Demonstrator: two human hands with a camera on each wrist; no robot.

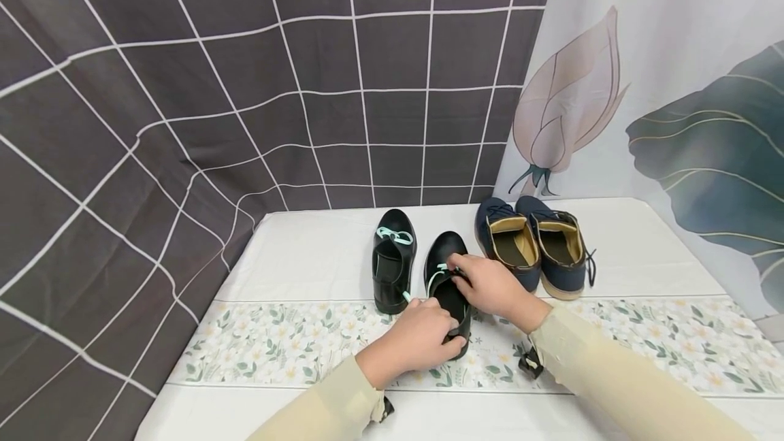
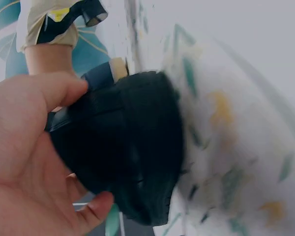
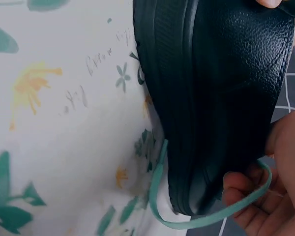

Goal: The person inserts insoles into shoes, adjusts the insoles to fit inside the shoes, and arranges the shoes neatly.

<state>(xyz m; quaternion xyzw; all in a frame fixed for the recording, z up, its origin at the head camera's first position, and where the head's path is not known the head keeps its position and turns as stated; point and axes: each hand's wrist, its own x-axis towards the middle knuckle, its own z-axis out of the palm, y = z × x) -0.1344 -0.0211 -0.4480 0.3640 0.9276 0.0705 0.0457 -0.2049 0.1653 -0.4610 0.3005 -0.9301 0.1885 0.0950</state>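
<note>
A black leather shoe [image 1: 446, 248] with a mint-green shoelace [image 3: 211, 216] stands on the floral-banded tabletop, toe pointing away. My left hand [image 1: 424, 337] holds this shoe from behind, with thumb and fingers on opposite sides of the heel [image 2: 137, 137]. A mint lace end shows beside its fingers. At the shoe's front opening, my right hand [image 1: 490, 284] pinches the lace with curled fingers, and a loop of it hangs past the toe in the right wrist view. Just left stands the matching black shoe [image 1: 384, 291], its mint lace [image 1: 395, 235] tied in a bow.
A pair of navy shoes [image 1: 560, 278] with tan insides stands side by side to the right, close beyond my right hand. The white cloth [image 1: 306, 257] with its floral band covers the table. Dark grid fabric [image 1: 392, 114] hangs behind and at the left.
</note>
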